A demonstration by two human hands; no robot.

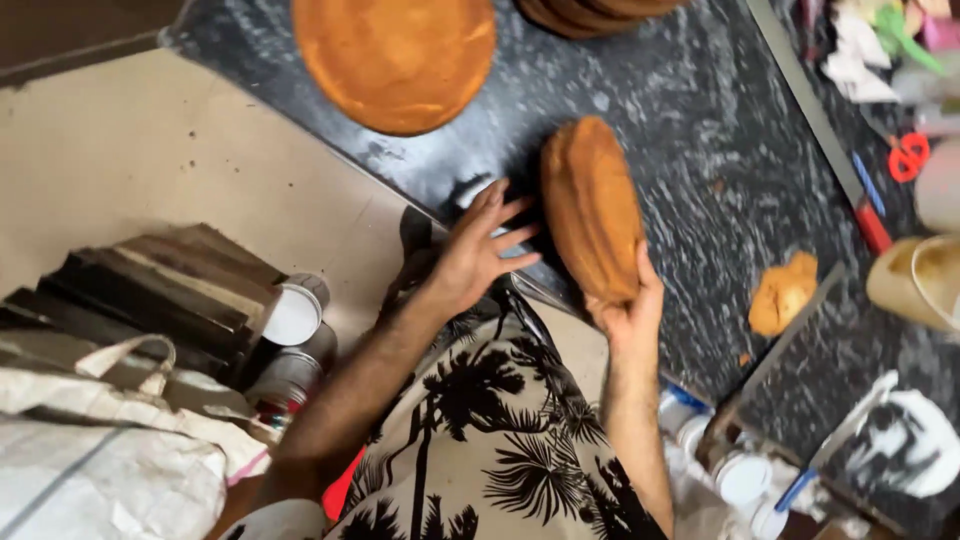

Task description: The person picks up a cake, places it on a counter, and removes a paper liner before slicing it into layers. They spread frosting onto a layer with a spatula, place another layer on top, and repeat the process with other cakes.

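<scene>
My right hand (630, 305) grips the lower edge of a round brown sponge cake layer (592, 205) and holds it up on its edge above the dark marbled counter (700, 150). My left hand (475, 250) is open with fingers spread, just left of the cake, over the counter's front edge and near a small white object. Another flat round cake layer (395, 58) lies on the counter at the top, beyond my left hand.
More stacked cake layers (590, 12) sit at the top edge. A long knife with a red handle (872, 228), red scissors (908, 157), a torn cake scrap (782, 293) and a beige tub (920, 280) lie to the right. Cans (292, 315), dark trays and a white sack sit lower left.
</scene>
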